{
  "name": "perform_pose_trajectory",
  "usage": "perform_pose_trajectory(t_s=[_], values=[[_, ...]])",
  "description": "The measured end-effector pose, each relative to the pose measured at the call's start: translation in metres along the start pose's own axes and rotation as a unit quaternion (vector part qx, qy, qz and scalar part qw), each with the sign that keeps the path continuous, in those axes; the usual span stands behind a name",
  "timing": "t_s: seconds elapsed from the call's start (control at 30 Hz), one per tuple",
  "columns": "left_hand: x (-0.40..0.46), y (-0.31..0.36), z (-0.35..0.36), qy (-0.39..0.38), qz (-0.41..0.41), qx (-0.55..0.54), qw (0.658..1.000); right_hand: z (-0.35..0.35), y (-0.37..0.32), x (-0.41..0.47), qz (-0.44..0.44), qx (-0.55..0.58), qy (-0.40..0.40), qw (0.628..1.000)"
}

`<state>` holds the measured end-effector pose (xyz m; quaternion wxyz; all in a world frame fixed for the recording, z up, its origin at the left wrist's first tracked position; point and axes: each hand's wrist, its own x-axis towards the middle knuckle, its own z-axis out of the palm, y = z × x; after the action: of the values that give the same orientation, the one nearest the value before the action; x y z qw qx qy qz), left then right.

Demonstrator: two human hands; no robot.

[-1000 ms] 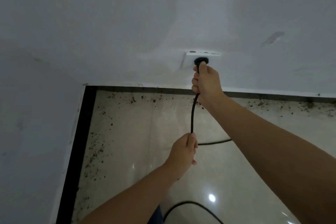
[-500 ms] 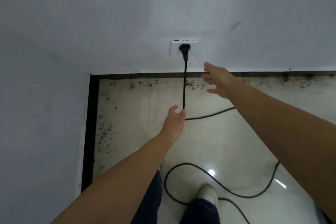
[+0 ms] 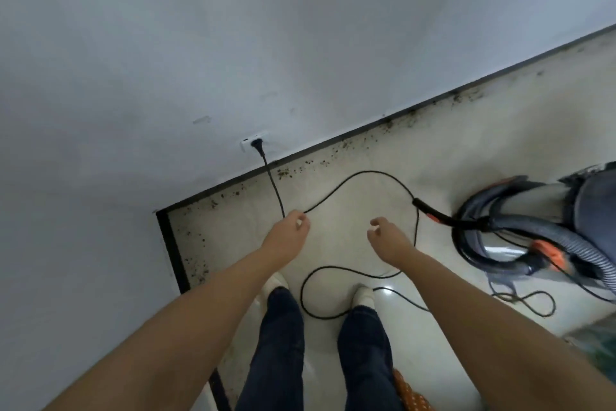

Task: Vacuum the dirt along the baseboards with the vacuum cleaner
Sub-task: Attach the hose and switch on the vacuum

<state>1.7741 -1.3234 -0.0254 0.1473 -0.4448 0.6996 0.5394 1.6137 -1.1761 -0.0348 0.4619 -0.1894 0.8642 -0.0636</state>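
Both hands have left the thin black rubber cord (image 3: 353,174); left hand (image 3: 289,231) and right hand (image 3: 388,239) hang loosely curled, near the grey ribbed-hose vacuum cleaner (image 3: 546,227).

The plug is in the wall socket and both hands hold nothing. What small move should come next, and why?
Probably turn right and reach the right hand to the vacuum cleaner hose. The plug sits in the socket, both hands are free, and dirt lies along the baseboard.
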Motion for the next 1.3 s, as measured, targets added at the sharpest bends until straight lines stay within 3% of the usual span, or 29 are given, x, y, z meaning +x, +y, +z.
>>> perform_pose_trajectory(t_s=[0.1,0.3,0.6,0.8,1.07,1.3], values=[[-0.017,0.037,-0.004,-0.012,0.031,0.068,0.997,-0.017,0.026,-0.044,0.003,0.007,0.004,1.0],[-0.04,0.14,0.047,-0.046,0.136,0.152,0.978,-0.086,0.084,-0.11,0.02,0.074,0.102,0.992],[-0.141,0.28,0.245,-0.091,0.238,0.167,0.953,-0.164,0.263,-0.24,0.02,0.136,0.24,0.961],[-0.211,0.354,0.367,-0.151,0.325,0.217,0.908,-0.207,0.379,-0.305,0.043,0.165,0.286,0.943],[-0.169,0.389,0.431,-0.154,0.286,0.258,0.91,-0.225,0.452,-0.289,0.067,0.2,0.271,0.939],[-0.063,0.391,0.465,-0.166,0.154,0.27,0.936,-0.242,0.497,-0.196,0.119,0.221,0.2,0.947]])
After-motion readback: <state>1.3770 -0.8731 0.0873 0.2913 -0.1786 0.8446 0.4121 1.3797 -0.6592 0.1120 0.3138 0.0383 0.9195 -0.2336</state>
